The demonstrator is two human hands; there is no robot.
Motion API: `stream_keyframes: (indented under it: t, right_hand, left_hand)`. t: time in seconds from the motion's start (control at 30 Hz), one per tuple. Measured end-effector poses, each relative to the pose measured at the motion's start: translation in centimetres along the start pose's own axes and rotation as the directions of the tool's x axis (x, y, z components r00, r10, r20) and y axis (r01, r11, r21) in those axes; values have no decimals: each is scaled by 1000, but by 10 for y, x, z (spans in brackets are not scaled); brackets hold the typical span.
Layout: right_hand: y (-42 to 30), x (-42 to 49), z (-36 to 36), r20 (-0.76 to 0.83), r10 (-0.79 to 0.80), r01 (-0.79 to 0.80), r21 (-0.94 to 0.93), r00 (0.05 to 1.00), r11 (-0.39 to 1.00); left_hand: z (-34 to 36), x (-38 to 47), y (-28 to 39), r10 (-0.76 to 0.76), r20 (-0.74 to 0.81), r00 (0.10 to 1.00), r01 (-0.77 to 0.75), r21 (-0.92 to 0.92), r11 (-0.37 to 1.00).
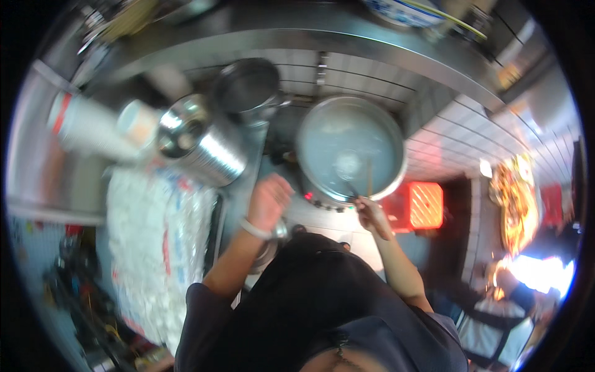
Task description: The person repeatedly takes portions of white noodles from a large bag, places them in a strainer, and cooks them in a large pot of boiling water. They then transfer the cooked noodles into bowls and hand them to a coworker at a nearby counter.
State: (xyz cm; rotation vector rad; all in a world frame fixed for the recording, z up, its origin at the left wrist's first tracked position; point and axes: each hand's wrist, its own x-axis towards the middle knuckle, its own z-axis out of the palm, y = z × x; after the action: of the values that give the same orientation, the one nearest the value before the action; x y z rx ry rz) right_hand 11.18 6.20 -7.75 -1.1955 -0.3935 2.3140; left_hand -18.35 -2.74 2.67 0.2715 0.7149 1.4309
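Observation:
A large round metal pot [304, 153] of cloudy pale liquid stands in front of me. My right hand [370, 215] is at its near rim, closed around the dark handle of a ladle-like utensil [353, 189]. A pale round shape, perhaps the utensil's bowl, shows in the liquid. A thin wooden stick [369, 174], like a chopstick, also rises from my right hand over the pot. My left hand [271, 202], with a white band at the wrist, hovers left of the pot by the counter edge. It is blurred with the fingers curled, and nothing shows in it.
On the left counter are a shiny steel canister [214, 149], stacked white cups [93, 125] and a large plastic-wrapped white pack [158, 251]. A dark pan [248, 86] sits behind. A steel shelf [297, 39] crosses above. Red plastic stool or crate [425, 204] stands right; a person [497, 321] is lower right.

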Motion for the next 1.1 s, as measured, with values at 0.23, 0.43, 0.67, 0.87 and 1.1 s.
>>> stream_keyframes:
  t: [0.23,0.43,0.67,0.87,1.1]
  right_hand:
    - [-20,14,-36,188,118,-170,288,975,942]
    - [-28,25,-41,125,154,-185,291,980,939]
    - [-32,40,-54,139,215,-245,259,967,935]
    - [-34,46,-64,154,196,-228,230,969,946]
    - [-33,49,-66,105,202,-221,233,974,947]
  left_hand:
    - [-37,-68,156,516,-586,625,-746,-254,615]
    - [-33,-60,157,451,-706,546,-784,-241,572]
    - [-27,-57,160,394,-728,561,-788,-323,524]
    - [-6,-51,168,496,-743,449,-843,-169,511]
    - [7,-45,173,471,-743,477,-844,-238,480]
